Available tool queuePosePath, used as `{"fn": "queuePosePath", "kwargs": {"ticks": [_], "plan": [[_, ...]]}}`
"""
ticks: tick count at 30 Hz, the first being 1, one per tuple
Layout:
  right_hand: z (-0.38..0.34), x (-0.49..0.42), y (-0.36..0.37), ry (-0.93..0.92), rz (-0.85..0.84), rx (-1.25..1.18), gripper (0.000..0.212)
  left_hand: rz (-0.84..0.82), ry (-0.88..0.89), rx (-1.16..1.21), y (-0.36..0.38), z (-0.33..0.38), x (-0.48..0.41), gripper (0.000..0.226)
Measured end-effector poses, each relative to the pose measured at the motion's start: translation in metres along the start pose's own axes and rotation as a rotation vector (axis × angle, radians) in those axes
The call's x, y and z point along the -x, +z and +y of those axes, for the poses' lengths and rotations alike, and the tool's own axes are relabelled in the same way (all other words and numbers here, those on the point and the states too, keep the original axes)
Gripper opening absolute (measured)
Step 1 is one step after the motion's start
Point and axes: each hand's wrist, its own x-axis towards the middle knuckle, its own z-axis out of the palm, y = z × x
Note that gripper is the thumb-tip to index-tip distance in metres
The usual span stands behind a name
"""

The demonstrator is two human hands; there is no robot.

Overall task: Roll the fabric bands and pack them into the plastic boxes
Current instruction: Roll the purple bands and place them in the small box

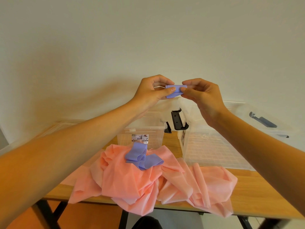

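I hold a small purple band roll up in the air above the boxes. My left hand pinches its left end and my right hand pinches its right end. The band's loose tail lies folded on a heap of pink bands spread over the wooden table. Behind the heap stand two clear plastic boxes, a smaller left box and a larger right box, both without lids on them. The stretch of band between roll and tail is hidden or too thin to see.
Black latch clips hang between the two boxes. A clear lid with dark clips lies at the far right, and another clear lid at the far left under my arm. The table's front edge runs close below the pink heap.
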Motion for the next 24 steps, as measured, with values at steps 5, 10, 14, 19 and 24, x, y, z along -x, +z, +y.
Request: {"fn": "queuePosePath", "kwargs": {"ticks": [5,10,14,19,24], "plan": [[0.0019,0.0004,0.0029,0.028,-0.037,0.004,0.015,0.004,0.06,-0.05,0.0007,0.0,0.001,0.02],[0.0041,0.0011,0.0025,0.017,-0.039,0.041,0.024,-0.005,0.062,-0.05,0.0,-0.0045,0.0025,0.023],[0.0032,0.0016,0.0025,0.002,-0.036,0.039,0.022,-0.019,0.016,-0.006,-0.0025,-0.0061,0.0023,0.024],[0.0021,0.0025,0.0039,-0.017,-0.055,0.044,0.019,-0.027,-0.002,0.034,-0.0032,-0.0067,0.0036,0.022],[0.0021,0.0024,0.0057,-0.04,-0.052,0.058,0.02,-0.045,-0.02,0.04,-0.0027,-0.006,0.0049,0.014]]}}
